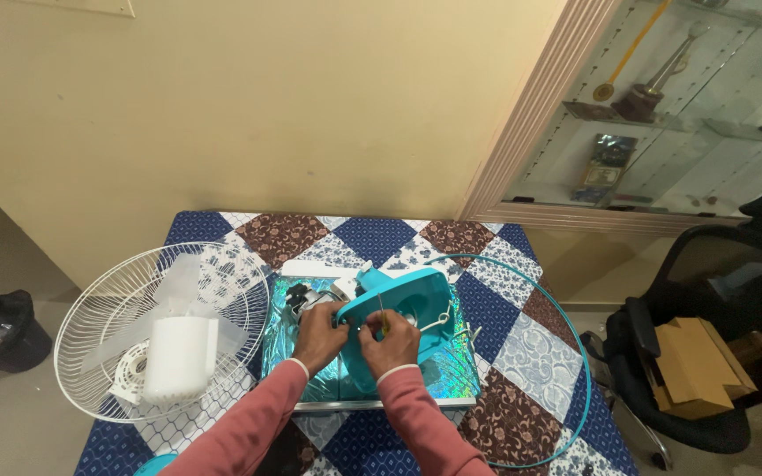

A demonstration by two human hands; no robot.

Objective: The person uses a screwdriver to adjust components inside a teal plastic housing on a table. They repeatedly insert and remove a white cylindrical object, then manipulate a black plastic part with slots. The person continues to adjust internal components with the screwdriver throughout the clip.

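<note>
1. The teal fan housing [399,304] lies on a shiny iridescent sheet [451,366] near the middle of the bench [372,238], which is covered in a blue, brown and white patchwork cloth.
2. Its long axis runs on a diagonal, from the near-left end under the hands up to the far-right end close to the wall side; the broad rounded end points far-right.
3. The left hand [319,333] grips the housing's left edge, fingers curled on it, beside the grey motor parts [306,300] showing just beyond.
4. The right hand [390,342] is closed around a thin screwdriver [382,316], which stands nearly upright with its tip on the housing's face.
5. The two hands sit close together, almost touching, both in reddish-pink sleeves.
6. A white wire fan guard [125,335] lies at the bench's left edge, overhanging it, with a translucent white fan blade [178,344] resting inside.
7. A thin teal ring [575,353] curves across the right part of the bench, passing behind the housing.
8. A black office chair [716,353] holding cardboard [698,361] stands to the right, well apart.
</note>
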